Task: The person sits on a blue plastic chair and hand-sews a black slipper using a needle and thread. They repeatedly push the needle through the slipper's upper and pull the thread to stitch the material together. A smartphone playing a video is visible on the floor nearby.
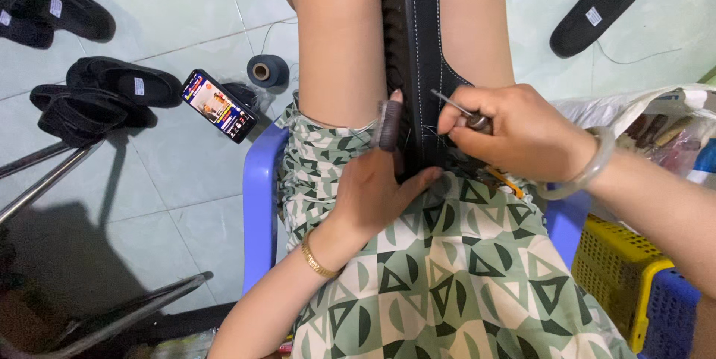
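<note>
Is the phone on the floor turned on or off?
On. The phone lies face up on the tiled floor near the blue thread spool, and its screen glows with a bright, colourful picture.

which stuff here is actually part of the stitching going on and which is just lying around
In use: black shoe clamped between the knees; metal awl in the right hand; left hand steadying the shoe.

Lying about: phone, thread spool, black insole, black shoe uppers, yellow basket.
</note>
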